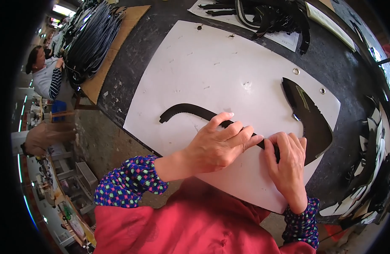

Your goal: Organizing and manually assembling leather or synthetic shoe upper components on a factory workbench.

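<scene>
A long black strip (190, 109), curved at its far-left end and with small notches along one edge, lies on a white sheet (195, 67). My left hand (220, 146) closes on its middle, with the fingers over the strip and the thumb toward the right. Close beside it, my right hand (286, 156) pinches the strip's right part between thumb and curled fingers. That end is mostly hidden by the hand. To the right of my right hand lies a wide, glossy black curved piece (315, 122) with a pointed top and a few notches on its outer edge.
Metal eyelets (296, 71) sit in the sheet's right border. Black strips (275, 17) are heaped at the back. Cut pieces (366, 178) pile up at the right. A bundle of dark strips (91, 46) rests on cardboard (129, 21) at the left, near another person (45, 72).
</scene>
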